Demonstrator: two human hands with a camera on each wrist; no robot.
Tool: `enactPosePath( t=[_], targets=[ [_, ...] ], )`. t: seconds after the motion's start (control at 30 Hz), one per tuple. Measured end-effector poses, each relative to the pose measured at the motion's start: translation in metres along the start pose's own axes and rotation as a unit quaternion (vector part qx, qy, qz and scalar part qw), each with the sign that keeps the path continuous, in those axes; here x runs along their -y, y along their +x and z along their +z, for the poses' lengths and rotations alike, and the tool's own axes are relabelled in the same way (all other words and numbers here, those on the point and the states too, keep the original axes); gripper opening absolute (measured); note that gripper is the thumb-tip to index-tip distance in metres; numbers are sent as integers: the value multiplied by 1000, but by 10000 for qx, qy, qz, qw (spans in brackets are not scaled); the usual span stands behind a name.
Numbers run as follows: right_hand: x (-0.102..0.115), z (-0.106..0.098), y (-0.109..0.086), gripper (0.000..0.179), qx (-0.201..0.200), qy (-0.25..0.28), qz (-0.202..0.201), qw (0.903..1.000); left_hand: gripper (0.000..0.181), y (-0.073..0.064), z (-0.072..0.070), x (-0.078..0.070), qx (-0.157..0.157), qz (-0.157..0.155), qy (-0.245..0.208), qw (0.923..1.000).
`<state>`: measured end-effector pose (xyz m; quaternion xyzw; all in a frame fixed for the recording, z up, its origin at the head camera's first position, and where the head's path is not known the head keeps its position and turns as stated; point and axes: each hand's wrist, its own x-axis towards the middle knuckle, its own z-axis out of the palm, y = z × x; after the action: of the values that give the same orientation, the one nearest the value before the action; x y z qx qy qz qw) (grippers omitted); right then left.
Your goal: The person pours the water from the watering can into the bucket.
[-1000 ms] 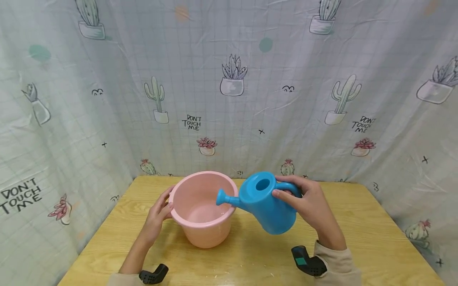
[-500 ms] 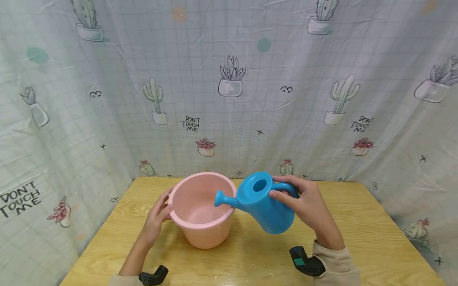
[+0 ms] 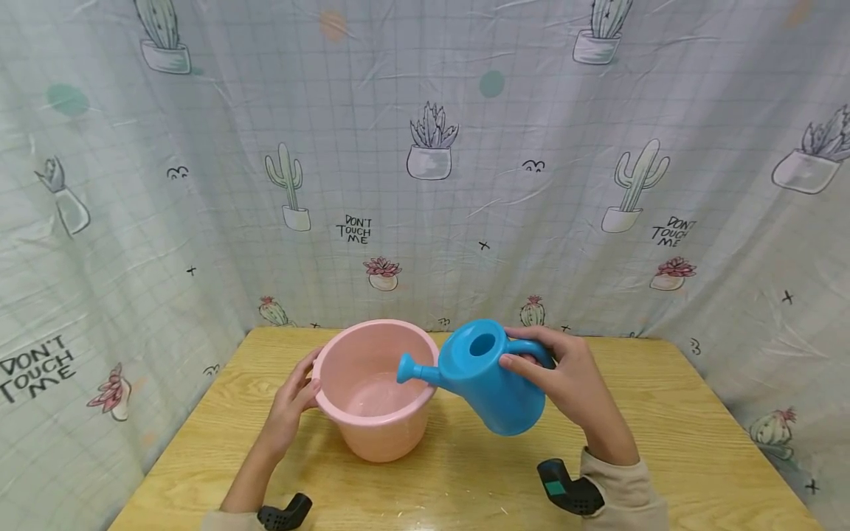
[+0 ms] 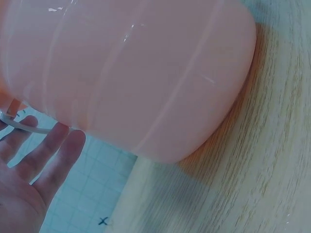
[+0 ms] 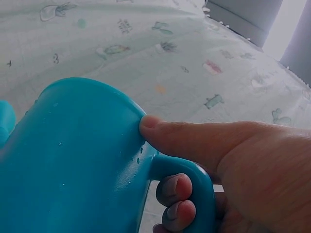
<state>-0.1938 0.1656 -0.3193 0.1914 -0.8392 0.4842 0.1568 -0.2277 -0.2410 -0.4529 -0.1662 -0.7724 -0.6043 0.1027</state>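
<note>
A pink plastic bucket point(image 3: 378, 435) stands upright on the wooden table, its inner bottom glossy. At its left rim my left hand point(image 3: 292, 402) holds on, thumb at the rim; in the left wrist view, fingertips point(image 4: 73, 141) meet the outer wall beside a thin curved lug. My right hand point(image 3: 571, 369) grips the handle of a blue watering can point(image 3: 501, 391), fingers looped through it and thumb pressed on the body. Raised and tilted left, the can has its flared spout point(image 3: 408, 369) over the bucket's opening. Droplets dot the can in the right wrist view.
The yellow wood-grain table point(image 3: 664, 442) runs back to a cactus-print curtain point(image 3: 491, 199), which also hangs on both sides. Small bright specks lie on the tabletop near the front. Black devices point(image 3: 571, 487) are strapped at both wrists.
The can and right hand have shifted very slightly left in the head view, along with a small shift of the whole scene. Both hands keep their hold.
</note>
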Motion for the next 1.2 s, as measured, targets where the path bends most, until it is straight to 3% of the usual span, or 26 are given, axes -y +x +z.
enactPosePath(
  t=[0.73,1.2],
  targets=[
    [-5,3,1,39,114,-7,319,9994,50,-5,4,8,-44,-247,17,9997],
    [-3,1,6,38,163,69,232,9996,49,-1,3,4,-216,-112,91,9997]
  ],
)
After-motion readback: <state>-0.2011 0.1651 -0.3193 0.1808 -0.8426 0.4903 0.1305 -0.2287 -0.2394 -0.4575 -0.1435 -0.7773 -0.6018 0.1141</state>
